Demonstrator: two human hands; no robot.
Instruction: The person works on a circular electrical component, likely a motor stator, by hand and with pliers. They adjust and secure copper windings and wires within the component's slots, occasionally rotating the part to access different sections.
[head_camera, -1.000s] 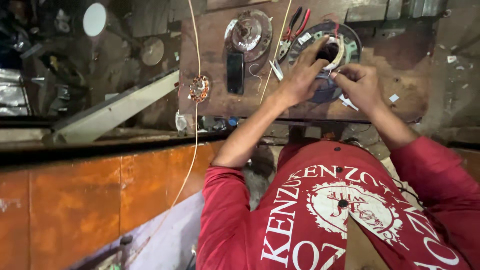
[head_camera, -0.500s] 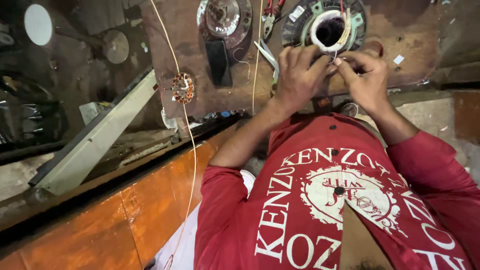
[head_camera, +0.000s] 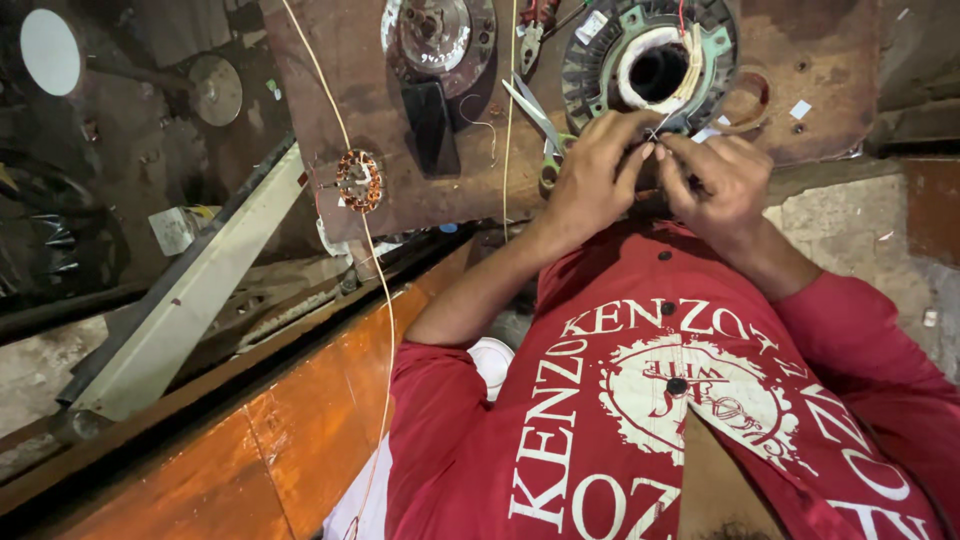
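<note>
Near the upper right of the frame, both hands are meeting just below a round motor stator (head_camera: 655, 70) that is lying on a rusty brown counter (head_camera: 830, 100). The left hand (head_camera: 592, 180) and the right hand (head_camera: 722, 178) are pinching thin wire ends (head_camera: 655, 133) that are leading off the stator's pale winding; the fingers (head_camera: 628, 165) of each hand are pressed together on those strands, tips nearly touching. By the look of it, the person is twisting or joining the winding leads, a fine step partway through work on the stator. Whatever follows is calling for a steady pinch and small turns, so that the thin strands are not snapping or slipping free.

Just left of the hands, scissors (head_camera: 535, 115) are lying on the counter, with a dark phone (head_camera: 432, 125) and a round metal rotor cover (head_camera: 435, 35) further left. A small copper-wound armature (head_camera: 358, 180) is sitting at the counter's lower left edge, and a long pale wire (head_camera: 385, 300) is running down across an orange panel (head_camera: 250, 450).
</note>
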